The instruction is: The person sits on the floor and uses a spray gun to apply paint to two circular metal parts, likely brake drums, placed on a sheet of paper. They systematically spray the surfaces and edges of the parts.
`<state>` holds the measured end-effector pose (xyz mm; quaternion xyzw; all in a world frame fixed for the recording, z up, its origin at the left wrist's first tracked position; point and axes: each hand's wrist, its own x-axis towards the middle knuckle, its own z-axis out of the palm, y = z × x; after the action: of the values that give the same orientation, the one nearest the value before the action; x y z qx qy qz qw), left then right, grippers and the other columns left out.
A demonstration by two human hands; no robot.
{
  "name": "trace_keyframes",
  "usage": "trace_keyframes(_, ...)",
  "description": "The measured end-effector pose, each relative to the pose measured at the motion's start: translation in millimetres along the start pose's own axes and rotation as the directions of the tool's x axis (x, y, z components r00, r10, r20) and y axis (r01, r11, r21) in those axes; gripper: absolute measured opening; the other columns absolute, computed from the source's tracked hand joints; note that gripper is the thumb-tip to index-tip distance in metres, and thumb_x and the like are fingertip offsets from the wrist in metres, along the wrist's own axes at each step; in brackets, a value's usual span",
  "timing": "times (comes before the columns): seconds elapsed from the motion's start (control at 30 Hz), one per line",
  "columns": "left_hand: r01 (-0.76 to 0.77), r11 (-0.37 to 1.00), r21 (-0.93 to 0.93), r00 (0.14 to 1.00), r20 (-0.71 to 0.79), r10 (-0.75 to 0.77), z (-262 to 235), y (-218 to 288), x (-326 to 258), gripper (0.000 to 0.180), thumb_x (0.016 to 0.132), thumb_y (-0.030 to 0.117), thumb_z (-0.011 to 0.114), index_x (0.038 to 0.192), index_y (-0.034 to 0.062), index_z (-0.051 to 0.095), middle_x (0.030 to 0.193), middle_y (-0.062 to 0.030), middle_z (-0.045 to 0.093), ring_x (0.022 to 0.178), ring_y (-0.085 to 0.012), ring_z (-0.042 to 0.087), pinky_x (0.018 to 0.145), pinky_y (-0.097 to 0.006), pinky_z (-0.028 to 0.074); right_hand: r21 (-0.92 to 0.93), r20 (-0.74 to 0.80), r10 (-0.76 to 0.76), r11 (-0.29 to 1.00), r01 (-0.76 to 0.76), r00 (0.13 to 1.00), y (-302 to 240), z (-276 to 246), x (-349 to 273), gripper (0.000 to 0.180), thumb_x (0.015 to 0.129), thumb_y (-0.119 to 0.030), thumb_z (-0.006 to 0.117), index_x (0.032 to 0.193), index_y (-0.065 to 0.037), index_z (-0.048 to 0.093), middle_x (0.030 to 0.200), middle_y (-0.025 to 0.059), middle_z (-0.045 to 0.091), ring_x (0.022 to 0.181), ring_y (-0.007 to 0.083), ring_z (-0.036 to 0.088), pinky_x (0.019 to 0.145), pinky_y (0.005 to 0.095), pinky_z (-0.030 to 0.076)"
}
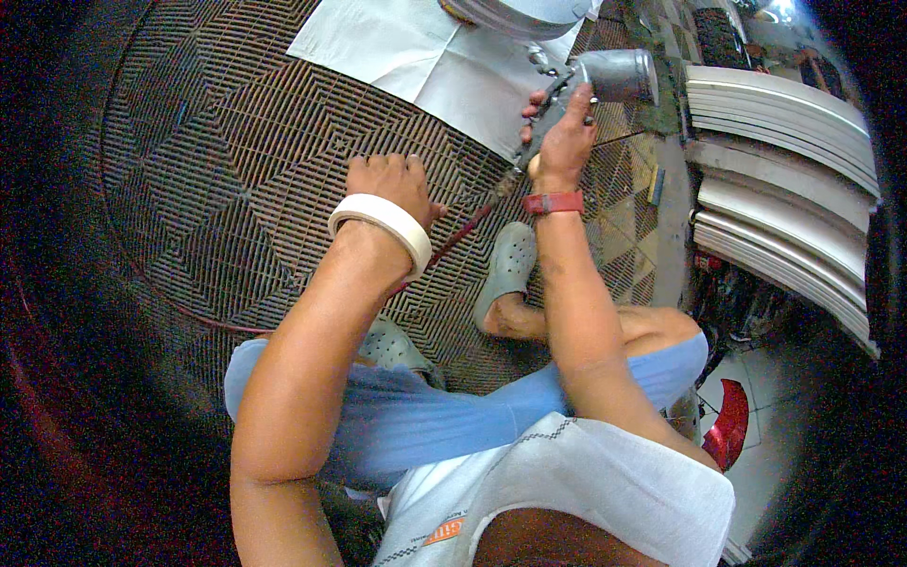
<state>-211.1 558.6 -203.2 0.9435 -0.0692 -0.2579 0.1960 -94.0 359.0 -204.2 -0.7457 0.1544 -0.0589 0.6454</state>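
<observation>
My right hand (564,142) is wrapped around the grip of a spray gun (553,106), held out over the right edge of white sheeting. A grey metal cup (619,76) sticks out from the gun to the right. From the grip's lower end a dark red air hose (463,230) runs down behind my left forearm. My left hand (389,184) hangs over the slatted floor, back upward and holding nothing. Its thumb stands apart and its fingertips are partly hidden. A roll of masking tape (414,241) encircles that wrist, and a red band (554,202) the other.
White sheeting (378,57) lies on the grille-patterned floor (217,151), with a round grey object (520,13) on it at the top edge. Pale curved panels (775,132) are stacked at right, above a red piece (726,425). The hose loops left across the floor.
</observation>
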Motion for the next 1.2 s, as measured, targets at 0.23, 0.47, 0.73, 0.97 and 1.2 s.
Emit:
trace_keyframes(0.23,-0.030,0.999,0.040,1.000,0.008,0.030,-7,4,0,0.056,0.094,0.058,0.065,0.123,0.0096,0.065,0.120,-0.0094,0.070,0.118,-0.0252,0.065,0.097,-0.041,0.047,-0.200,-0.103,-0.096,0.977,0.074,0.990,-25,-70,98,0.060,0.105,-0.060,0.043,0.114,-0.005,0.064,0.084,0.0104,0.072,0.060,0.0196,0.069,0.040,0.0311,0.049)
trace_keyframes(0.47,-0.034,0.998,0.043,0.999,-0.013,0.035,-7,5,-2,0.058,0.093,0.058,0.065,0.124,0.0096,0.063,0.121,-0.0095,0.069,0.118,-0.0257,0.064,0.099,-0.042,0.045,-0.390,-0.071,-0.154,0.914,0.114,0.986,-73,-48,105,0.055,0.106,-0.054,0.047,0.113,-0.002,0.064,0.084,0.0121,0.072,0.065,0.0193,0.070,0.041,0.0308,0.048)
trace_keyframes(0.73,-0.032,0.999,0.043,0.996,-0.088,0.036,-8,1,-9,0.058,0.091,0.059,0.067,0.121,0.0094,0.064,0.119,-0.0102,0.070,0.117,-0.0262,0.065,0.098,-0.042,0.046,-0.398,0.151,0.049,0.917,0.015,0.987,-118,-21,80,0.057,0.103,-0.057,0.050,0.107,-0.003,0.068,0.085,0.0121,0.075,0.064,0.0186,0.070,0.044,0.0296,0.049)
trace_keyframes(0.97,-0.029,0.999,0.019,1.000,0.010,0.028,-18,6,-10,0.057,0.090,0.058,0.069,0.121,0.0107,0.065,0.121,-0.0091,0.070,0.119,-0.0257,0.064,0.099,-0.042,0.046,-0.592,0.037,0.004,0.806,0.019,0.999,-139,-60,181,0.060,0.104,-0.056,0.048,0.108,0.002,0.067,0.084,0.0127,0.074,0.065,0.0198,0.071,0.046,0.0320,0.052)
trace_keyframes(1.2,-0.020,1.000,0.020,1.000,0.014,0.020,-18,13,-5,0.058,0.092,0.057,0.067,0.125,0.0097,0.063,0.125,-0.0109,0.068,0.123,-0.0275,0.061,0.103,-0.044,0.044,-0.845,0.280,-0.030,0.467,0.261,0.960,-174,-8,198,0.064,0.104,-0.048,0.047,0.106,0.012,0.067,0.086,0.0202,0.075,0.069,0.0277,0.076,0.055,0.0402,0.061)
